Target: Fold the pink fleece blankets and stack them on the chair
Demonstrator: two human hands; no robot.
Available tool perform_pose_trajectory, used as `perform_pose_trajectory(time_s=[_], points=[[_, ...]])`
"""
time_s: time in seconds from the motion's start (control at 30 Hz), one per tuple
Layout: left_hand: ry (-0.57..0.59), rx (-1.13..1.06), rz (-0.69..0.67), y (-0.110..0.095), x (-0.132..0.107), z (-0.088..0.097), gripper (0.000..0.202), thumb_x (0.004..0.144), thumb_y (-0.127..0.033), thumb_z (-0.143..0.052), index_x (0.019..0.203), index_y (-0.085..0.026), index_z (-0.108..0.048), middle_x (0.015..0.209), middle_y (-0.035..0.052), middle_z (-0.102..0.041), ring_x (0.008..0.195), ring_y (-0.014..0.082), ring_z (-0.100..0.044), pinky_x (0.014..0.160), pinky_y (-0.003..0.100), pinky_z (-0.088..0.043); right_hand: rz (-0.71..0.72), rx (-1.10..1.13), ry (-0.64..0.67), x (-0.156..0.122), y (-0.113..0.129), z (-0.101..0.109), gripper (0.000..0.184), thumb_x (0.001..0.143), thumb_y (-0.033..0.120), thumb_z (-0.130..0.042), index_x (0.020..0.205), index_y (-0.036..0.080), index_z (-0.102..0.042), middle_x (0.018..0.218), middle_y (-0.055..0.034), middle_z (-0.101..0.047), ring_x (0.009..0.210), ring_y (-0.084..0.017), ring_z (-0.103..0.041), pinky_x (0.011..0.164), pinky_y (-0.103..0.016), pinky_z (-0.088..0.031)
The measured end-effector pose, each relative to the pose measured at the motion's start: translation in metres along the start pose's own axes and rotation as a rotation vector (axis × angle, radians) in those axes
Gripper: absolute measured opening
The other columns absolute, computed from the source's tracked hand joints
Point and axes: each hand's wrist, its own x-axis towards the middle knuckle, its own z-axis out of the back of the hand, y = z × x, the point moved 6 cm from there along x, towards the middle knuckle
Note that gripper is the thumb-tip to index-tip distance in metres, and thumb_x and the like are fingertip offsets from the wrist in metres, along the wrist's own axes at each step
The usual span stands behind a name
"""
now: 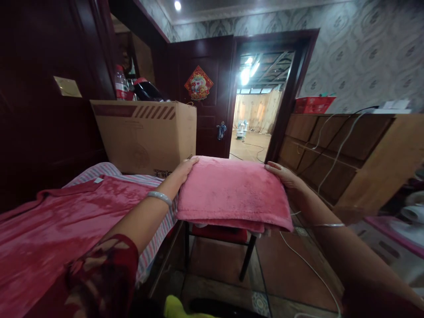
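A folded pink plush blanket (232, 190) is stretched between my two hands, above a chair with a red seat (220, 235). My left hand (188, 170), a bangle on its wrist, grips the blanket's far left corner. At the far right corner, my right hand (281, 173) grips it too, with the thumb on top and the other fingers mostly hidden. The blanket's near edge hangs down, showing its folded layers. To the left, a larger pink plush blanket (109, 216) lies spread over a striped sheet (159, 247).
A big cardboard box (145, 137) with bottles on top stands behind the spread blanket. On the right are a wooden cabinet (371, 163) with a red basket (314, 104), and a plastic bin (391, 247). A white cable (311, 265) crosses the tiled floor. Beyond is an open doorway.
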Motion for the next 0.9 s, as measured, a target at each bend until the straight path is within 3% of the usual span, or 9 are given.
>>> perform_pose_trajectory(time_s=[0.23, 0.43, 0.53, 0.63, 0.7, 0.8, 0.9], points=[[-0.034, 0.024, -0.068, -0.010, -0.008, -0.001, 0.025, 0.065, -0.032, -0.079, 0.082, -0.016, -0.072, 0.084, 0.0096, -0.073, 0.086, 0.0258, -0.065, 0.081, 0.036, -0.050, 0.060, 0.007, -0.020, -0.012, 0.017, 0.002, 0.072, 0.065, 0.039, -0.084, 0.131, 0.019, -0.062, 0.106, -0.0090, -0.073, 0.079, -0.020, -0.067, 0.066, -0.031, -0.056], [-0.018, 0.065, -0.013, -0.008, -0.012, 0.001, 0.022, 0.066, -0.032, -0.079, 0.078, -0.015, -0.072, 0.082, 0.0109, -0.073, 0.083, 0.0259, -0.065, 0.078, 0.036, -0.049, -0.009, -0.012, -0.009, -0.023, 0.004, 0.001, 0.063, 0.066, 0.042, -0.083, 0.122, 0.018, -0.068, 0.104, -0.0094, -0.074, 0.084, -0.022, -0.068, 0.072, -0.032, -0.056], [-0.044, 0.061, -0.018, -0.011, -0.016, 0.005, 0.025, 0.068, -0.030, -0.078, 0.085, -0.013, -0.071, 0.088, 0.0112, -0.073, 0.085, 0.0243, -0.065, 0.077, 0.034, -0.049, 0.047, -0.236, -0.043, -0.021, 0.009, 0.009, 0.055, 0.074, 0.043, -0.076, 0.122, 0.017, -0.069, 0.105, -0.0121, -0.074, 0.093, -0.026, -0.068, 0.084, -0.039, -0.055], [-0.142, 0.071, -0.033, -0.012, -0.021, 0.015, 0.034, 0.069, -0.027, -0.078, 0.099, -0.013, -0.069, 0.096, 0.0112, -0.072, 0.089, 0.0231, -0.064, 0.078, 0.031, -0.049, 0.235, -0.545, -0.115, -0.024, 0.032, 0.011, 0.047, 0.081, 0.044, -0.066, 0.119, 0.018, -0.071, 0.109, -0.0153, -0.074, 0.107, -0.032, -0.065, 0.099, -0.049, -0.048], [-0.204, 0.077, -0.056, -0.012, -0.026, 0.021, 0.045, 0.070, -0.025, -0.077, 0.111, -0.013, -0.065, 0.105, 0.0125, -0.069, 0.092, 0.0225, -0.064, 0.080, 0.031, -0.049, 0.429, -0.682, -0.134, -0.034, 0.054, 0.000, 0.048, 0.087, 0.047, -0.058, 0.124, 0.019, -0.070, 0.122, -0.0166, -0.069, 0.122, -0.035, -0.058, 0.107, -0.052, -0.042], [-0.280, 0.082, -0.102, -0.014, -0.035, 0.034, 0.053, 0.071, -0.024, -0.075, 0.121, -0.014, -0.060, 0.123, 0.0151, -0.063, 0.098, 0.0224, -0.064, 0.083, 0.031, -0.049, 0.669, -0.801, -0.088, -0.060, 0.081, -0.031, 0.052, 0.093, 0.050, -0.050, 0.135, 0.022, -0.062, 0.144, -0.0143, -0.056, 0.136, -0.034, -0.046, 0.114, -0.055, -0.035], [-0.333, 0.112, -0.167, -0.015, -0.051, 0.055, 0.048, 0.071, -0.022, -0.073, 0.117, -0.016, -0.063, 0.127, 0.0139, -0.062, 0.106, 0.0229, -0.063, 0.088, 0.031, -0.049, 0.790, -0.922, 0.044, -0.093, 0.089, -0.070, 0.055, 0.095, 0.051, -0.051, 0.143, 0.026, -0.054, 0.158, -0.0109, -0.041, 0.145, -0.034, -0.035, 0.116, -0.057, -0.031]])
